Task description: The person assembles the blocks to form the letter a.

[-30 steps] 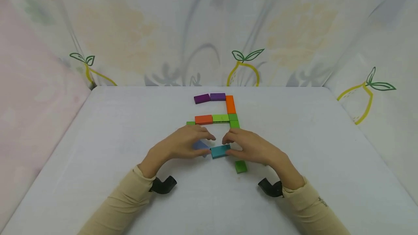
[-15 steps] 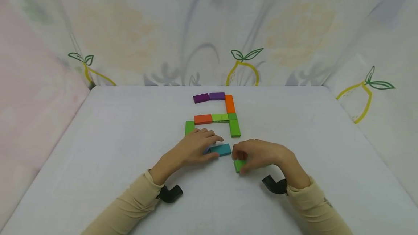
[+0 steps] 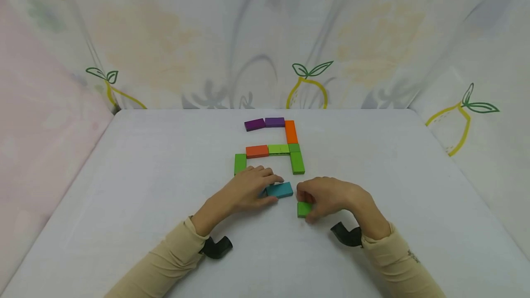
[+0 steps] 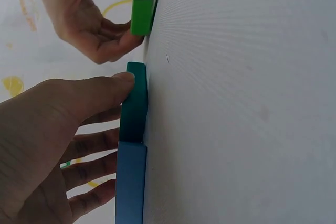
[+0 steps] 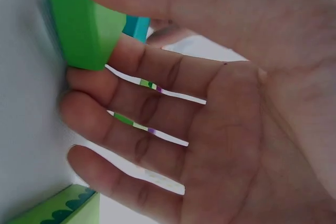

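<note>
My right hand pinches a small green block between thumb and fingers, low at the white tabletop; the right wrist view shows its green end at the fingertips. To its left, my left hand holds a teal block, thumb on the near side and fingers behind. A blue block lies end to end with the teal one, mostly covered by the left hand in the head view. A short gap separates the teal block from the green one.
Beyond the hands lie a green block, a red-orange block, a light green block, another green block, an orange block and two purple blocks. Below the right fingers lies a patterned light green block.
My right hand has moved from the teal block's right end down to the small green block, gripped it and turned it slightly. My left hand has shifted right onto the teal block.
</note>
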A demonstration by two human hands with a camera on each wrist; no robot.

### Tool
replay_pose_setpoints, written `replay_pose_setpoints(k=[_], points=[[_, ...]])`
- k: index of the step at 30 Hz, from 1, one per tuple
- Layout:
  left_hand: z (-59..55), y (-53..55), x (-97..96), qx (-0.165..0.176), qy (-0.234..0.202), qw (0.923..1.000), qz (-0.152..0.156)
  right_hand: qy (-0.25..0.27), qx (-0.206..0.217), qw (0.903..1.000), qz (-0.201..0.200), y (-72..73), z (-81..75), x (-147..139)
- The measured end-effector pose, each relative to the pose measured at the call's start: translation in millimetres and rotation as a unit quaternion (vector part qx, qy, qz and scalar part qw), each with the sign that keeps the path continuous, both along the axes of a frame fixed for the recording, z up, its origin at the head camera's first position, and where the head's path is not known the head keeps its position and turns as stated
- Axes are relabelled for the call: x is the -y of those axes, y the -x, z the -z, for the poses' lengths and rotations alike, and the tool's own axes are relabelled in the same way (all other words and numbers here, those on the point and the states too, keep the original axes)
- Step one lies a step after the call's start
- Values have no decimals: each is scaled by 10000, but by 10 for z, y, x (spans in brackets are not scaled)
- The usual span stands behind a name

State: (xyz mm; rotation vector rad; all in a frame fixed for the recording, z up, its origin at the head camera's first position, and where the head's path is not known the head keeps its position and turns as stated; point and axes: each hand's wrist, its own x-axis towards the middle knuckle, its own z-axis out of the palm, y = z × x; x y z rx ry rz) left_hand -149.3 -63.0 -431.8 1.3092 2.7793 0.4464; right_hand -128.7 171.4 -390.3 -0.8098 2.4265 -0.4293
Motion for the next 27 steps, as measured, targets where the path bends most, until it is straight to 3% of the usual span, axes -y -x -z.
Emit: replay_pose_setpoints(k=[17,27], points=[[-7,-2,-2,-128,-42,9999,32,209,-908,9928,748,142,26,-37],[-10,-7,-7,-148,-77,9998,49,299,-1190,9893,787,148,34,-46]])
